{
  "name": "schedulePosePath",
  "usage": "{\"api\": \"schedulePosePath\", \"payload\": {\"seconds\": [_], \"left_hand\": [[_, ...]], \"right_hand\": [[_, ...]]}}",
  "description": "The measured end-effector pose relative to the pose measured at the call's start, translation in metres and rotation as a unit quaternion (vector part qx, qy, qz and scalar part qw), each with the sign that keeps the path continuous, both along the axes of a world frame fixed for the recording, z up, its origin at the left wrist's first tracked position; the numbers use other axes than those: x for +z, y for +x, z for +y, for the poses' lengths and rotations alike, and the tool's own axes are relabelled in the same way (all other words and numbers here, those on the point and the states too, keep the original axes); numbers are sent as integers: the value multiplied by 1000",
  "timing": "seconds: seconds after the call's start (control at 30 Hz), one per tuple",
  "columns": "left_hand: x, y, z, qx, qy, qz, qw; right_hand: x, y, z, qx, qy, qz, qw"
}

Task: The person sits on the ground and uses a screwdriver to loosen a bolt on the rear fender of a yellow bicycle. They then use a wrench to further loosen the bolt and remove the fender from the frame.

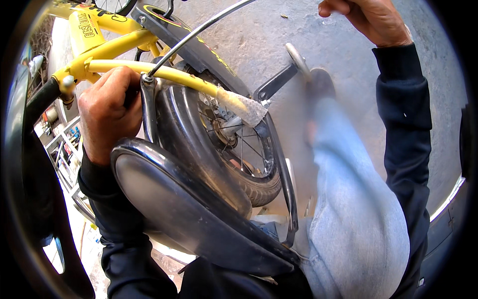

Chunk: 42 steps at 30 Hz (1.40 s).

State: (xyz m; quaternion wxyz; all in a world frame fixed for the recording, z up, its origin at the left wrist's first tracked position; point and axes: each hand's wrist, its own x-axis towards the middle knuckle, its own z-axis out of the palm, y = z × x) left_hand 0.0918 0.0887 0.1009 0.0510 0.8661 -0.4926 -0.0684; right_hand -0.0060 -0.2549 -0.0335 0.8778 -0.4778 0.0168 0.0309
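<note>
A yellow bicycle frame (pixel 149 70) lies tilted in front of me. Just below its upper tube, my left hand (pixel 110 107) is closed beside the bolted top of a black metal strut (pixel 148 107); what its fingers grip is hidden. From that bolt a thin, bent silver rod (pixel 201 29) rises toward the top edge and leaves the view. At the upper right, my right hand (pixel 373 20) has curled fingers, cut off by the picture's edge and partly blurred. Whatever it may hold does not show. Below my left hand is a black padded seat (pixel 174 194).
Beyond the strut are a black mudguard (pixel 181 124) and the spoked wheel (pixel 266 192). A crank and pedal (pixel 297 62) stick out near my foot (pixel 321 84). My jeans-clad leg (pixel 358 214) is right of the wheel. A white metal rack (pixel 62 154) stands at left.
</note>
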Motion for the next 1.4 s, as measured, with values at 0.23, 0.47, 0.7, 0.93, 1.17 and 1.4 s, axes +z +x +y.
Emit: {"api": "schedulePosePath", "payload": {"seconds": [0.23,0.47,0.7,0.93,1.17,1.4], "left_hand": [[0,-2,2,40,-5,18,999],[-7,-1,1,48,-60,92,993],[5,-8,10,69,-63,136,986],[4,-12,13,107,-108,150,977],[2,-15,13,153,-127,228,953],[0,-18,14,232,-168,282,916]], "right_hand": [[0,1,-1,-11,-35,-13,999],[-15,-30,-53,-139,-74,-33,987],[-14,-38,10,-282,33,-18,959],[-46,-51,-28,-268,89,113,953],[-51,-51,-17,-233,89,154,956],[-53,-48,-10,-224,106,167,954]]}}
